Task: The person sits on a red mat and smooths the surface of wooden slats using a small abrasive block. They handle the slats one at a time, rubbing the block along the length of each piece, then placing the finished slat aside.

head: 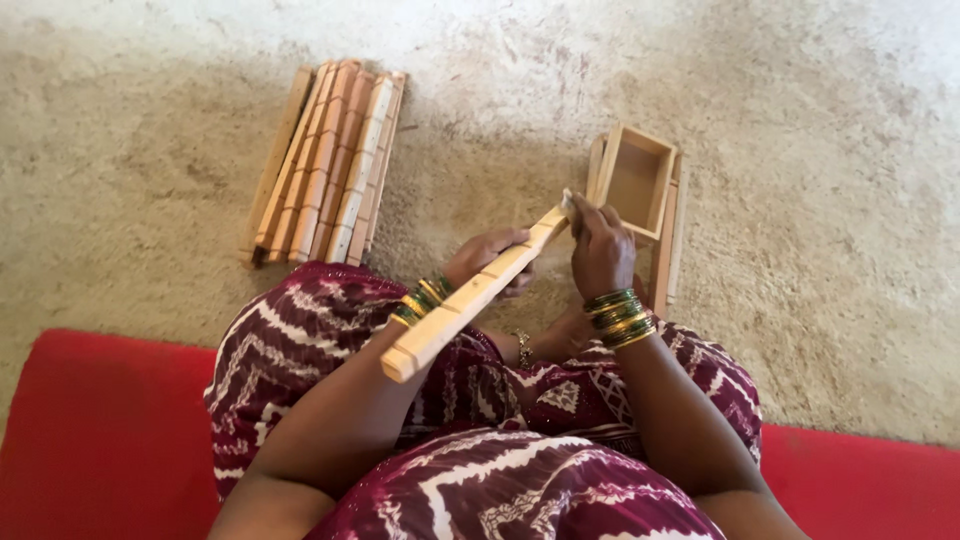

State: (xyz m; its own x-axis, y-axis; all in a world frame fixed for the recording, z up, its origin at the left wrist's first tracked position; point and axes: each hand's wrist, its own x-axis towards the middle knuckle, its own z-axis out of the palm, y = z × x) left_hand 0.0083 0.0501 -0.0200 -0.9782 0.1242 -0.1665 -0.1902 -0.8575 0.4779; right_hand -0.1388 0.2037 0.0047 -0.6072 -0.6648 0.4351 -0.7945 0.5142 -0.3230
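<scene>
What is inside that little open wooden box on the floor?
The wooden box looks empty: only its bare wooden bottom and walls show. It rests on some flat wooden strips, whose parts beneath it are covered. The right hand hides the near corner.

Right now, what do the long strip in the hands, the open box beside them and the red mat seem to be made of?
The strip looks like pale, unfinished wood: matte, light tan, with notches cut along it. The box also looks like bare wood, the same colour, with thin flat walls. The red mat appears to be a soft fabric or foam pad: even colour, no shine; which one cannot be told.
</scene>
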